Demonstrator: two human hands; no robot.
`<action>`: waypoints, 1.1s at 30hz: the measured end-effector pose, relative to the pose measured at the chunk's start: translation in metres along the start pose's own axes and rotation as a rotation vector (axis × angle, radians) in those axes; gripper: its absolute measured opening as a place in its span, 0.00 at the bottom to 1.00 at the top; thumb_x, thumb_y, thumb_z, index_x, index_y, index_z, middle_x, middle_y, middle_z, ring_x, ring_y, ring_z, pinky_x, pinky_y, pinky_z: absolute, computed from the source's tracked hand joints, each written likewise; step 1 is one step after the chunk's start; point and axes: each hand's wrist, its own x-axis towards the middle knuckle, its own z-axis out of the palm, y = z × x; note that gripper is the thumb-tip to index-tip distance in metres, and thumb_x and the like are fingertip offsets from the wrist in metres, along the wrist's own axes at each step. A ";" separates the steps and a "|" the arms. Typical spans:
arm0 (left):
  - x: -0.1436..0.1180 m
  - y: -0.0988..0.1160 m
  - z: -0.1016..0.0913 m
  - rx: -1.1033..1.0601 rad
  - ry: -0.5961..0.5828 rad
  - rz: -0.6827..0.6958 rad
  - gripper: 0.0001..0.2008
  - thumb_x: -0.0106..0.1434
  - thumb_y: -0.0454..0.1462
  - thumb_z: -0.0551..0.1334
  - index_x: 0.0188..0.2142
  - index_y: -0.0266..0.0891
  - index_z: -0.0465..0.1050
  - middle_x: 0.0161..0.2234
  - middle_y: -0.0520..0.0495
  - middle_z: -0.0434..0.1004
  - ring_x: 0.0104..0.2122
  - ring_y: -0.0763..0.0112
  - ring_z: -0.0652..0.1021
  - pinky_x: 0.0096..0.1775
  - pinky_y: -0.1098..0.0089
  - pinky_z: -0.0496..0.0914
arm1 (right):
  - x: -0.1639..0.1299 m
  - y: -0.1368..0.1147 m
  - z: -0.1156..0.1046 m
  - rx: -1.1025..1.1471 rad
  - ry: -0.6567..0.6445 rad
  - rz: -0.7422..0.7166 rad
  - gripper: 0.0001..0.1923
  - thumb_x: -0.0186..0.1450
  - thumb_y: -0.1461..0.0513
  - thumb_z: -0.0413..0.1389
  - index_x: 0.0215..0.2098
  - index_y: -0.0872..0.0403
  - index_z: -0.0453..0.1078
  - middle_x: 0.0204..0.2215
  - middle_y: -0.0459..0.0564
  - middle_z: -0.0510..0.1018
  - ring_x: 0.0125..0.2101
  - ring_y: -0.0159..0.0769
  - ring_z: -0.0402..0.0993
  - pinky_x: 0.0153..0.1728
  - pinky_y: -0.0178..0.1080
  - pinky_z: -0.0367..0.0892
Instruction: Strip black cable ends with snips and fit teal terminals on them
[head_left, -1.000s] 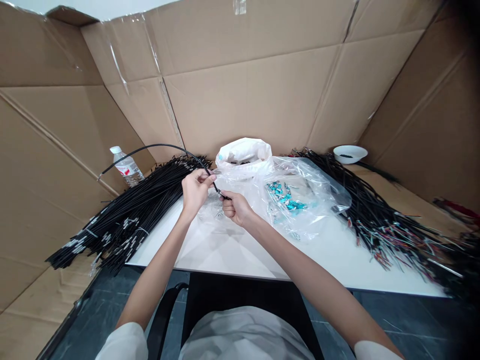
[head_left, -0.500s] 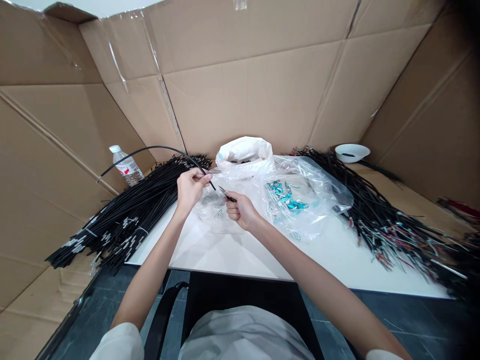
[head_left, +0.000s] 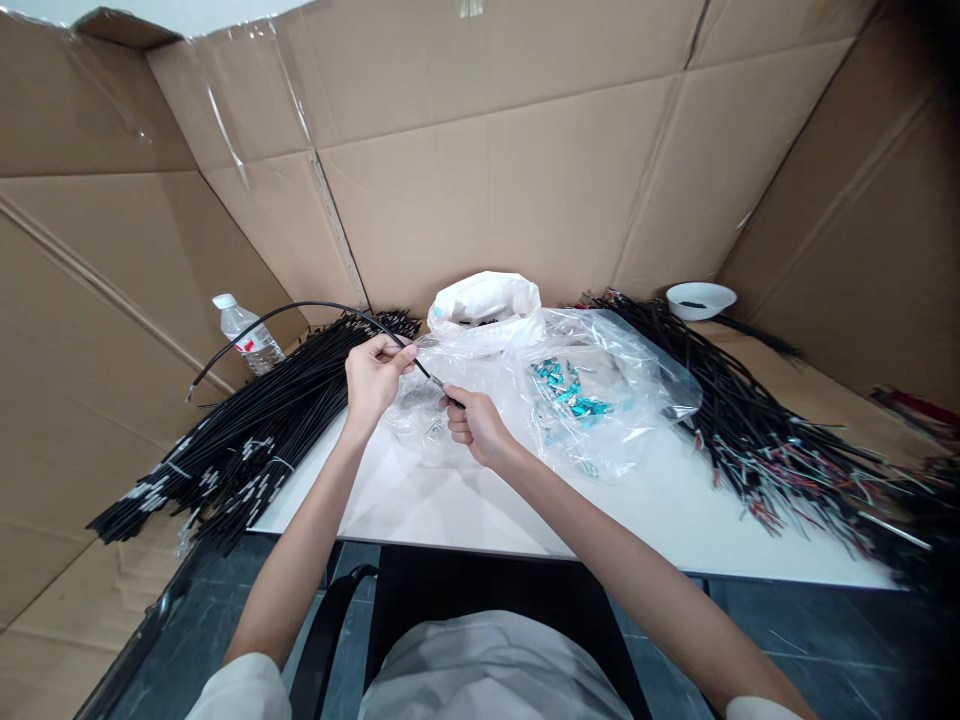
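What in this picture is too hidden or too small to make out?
Head view only:
- Cable end between left hand and right hand: too small, fingers cover it.
- White bag contents: hidden by its folds.
- Bowl contents: a dark speck, too small.
- Right pile: far end lost in the dark corner.

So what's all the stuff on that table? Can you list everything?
Single cable: one, black, arching from the hands toward the bottle.
Left cable pile: many, black, table's left edge.
Right cable pile: many, black with coloured wire ends, right side.
Clear bag: one, see-through, centre, teal bits inside.
White bag: one, behind the clear bag.
Water bottle: one, clear, far left.
Bowl: one, white, far right.
Table: one, white.
Cardboard walls: brown, all around.
Left hand: pinching the single cable.
Right hand: pinching the cable's end.
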 end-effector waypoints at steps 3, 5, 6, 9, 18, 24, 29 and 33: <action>-0.001 0.000 0.001 0.001 -0.001 -0.005 0.16 0.49 0.45 0.73 0.23 0.36 0.72 0.33 0.46 0.80 0.28 0.70 0.78 0.33 0.70 0.78 | 0.005 0.000 0.002 0.012 -0.001 -0.003 0.17 0.71 0.60 0.53 0.24 0.54 0.61 0.12 0.31 0.46 0.13 0.21 0.34 0.13 0.28 0.35; -0.001 0.000 0.002 0.002 0.000 -0.004 0.16 0.49 0.45 0.73 0.24 0.36 0.72 0.33 0.47 0.80 0.28 0.70 0.78 0.33 0.70 0.78 | 0.008 0.000 0.003 0.021 -0.003 -0.001 0.18 0.72 0.60 0.52 0.24 0.53 0.59 0.11 0.32 0.46 0.13 0.21 0.34 0.12 0.28 0.35; -0.001 -0.001 0.002 0.003 0.002 -0.002 0.15 0.49 0.45 0.72 0.24 0.36 0.73 0.32 0.47 0.80 0.28 0.71 0.78 0.33 0.70 0.78 | 0.010 0.000 0.003 0.024 -0.002 0.000 0.18 0.72 0.60 0.51 0.23 0.53 0.59 0.11 0.32 0.46 0.13 0.21 0.34 0.12 0.27 0.35; 0.001 -0.001 0.003 0.011 0.004 -0.002 0.13 0.49 0.43 0.72 0.25 0.37 0.74 0.31 0.48 0.80 0.28 0.70 0.78 0.33 0.70 0.78 | 0.013 0.000 0.004 0.032 0.007 0.006 0.19 0.72 0.60 0.50 0.23 0.53 0.58 0.11 0.32 0.45 0.13 0.22 0.34 0.11 0.27 0.36; 0.006 -0.001 0.002 0.020 0.014 0.000 0.14 0.49 0.42 0.72 0.22 0.36 0.70 0.29 0.47 0.79 0.28 0.69 0.79 0.32 0.70 0.78 | 0.007 -0.004 0.004 -0.009 0.004 0.016 0.19 0.73 0.60 0.48 0.23 0.53 0.59 0.11 0.32 0.45 0.13 0.22 0.34 0.11 0.28 0.35; 0.002 0.005 0.000 0.016 0.018 0.010 0.14 0.50 0.41 0.71 0.21 0.36 0.70 0.35 0.43 0.82 0.31 0.67 0.80 0.32 0.69 0.79 | -0.005 -0.007 -0.006 -0.069 -0.018 -0.025 0.18 0.72 0.59 0.48 0.24 0.53 0.60 0.12 0.32 0.46 0.13 0.22 0.34 0.13 0.28 0.34; -0.006 0.022 -0.005 0.053 0.025 0.047 0.10 0.51 0.40 0.71 0.25 0.35 0.75 0.40 0.43 0.83 0.30 0.67 0.81 0.33 0.69 0.78 | -0.007 -0.019 -0.019 -0.126 -0.037 -0.081 0.16 0.69 0.60 0.54 0.24 0.54 0.62 0.12 0.32 0.46 0.14 0.21 0.34 0.14 0.28 0.33; -0.009 0.035 -0.008 0.111 0.030 0.074 0.17 0.54 0.39 0.71 0.43 0.35 0.81 0.27 0.50 0.79 0.28 0.66 0.81 0.33 0.69 0.77 | -0.009 -0.025 -0.020 -0.155 -0.126 -0.047 0.16 0.70 0.61 0.52 0.23 0.55 0.64 0.12 0.32 0.45 0.14 0.21 0.33 0.13 0.28 0.33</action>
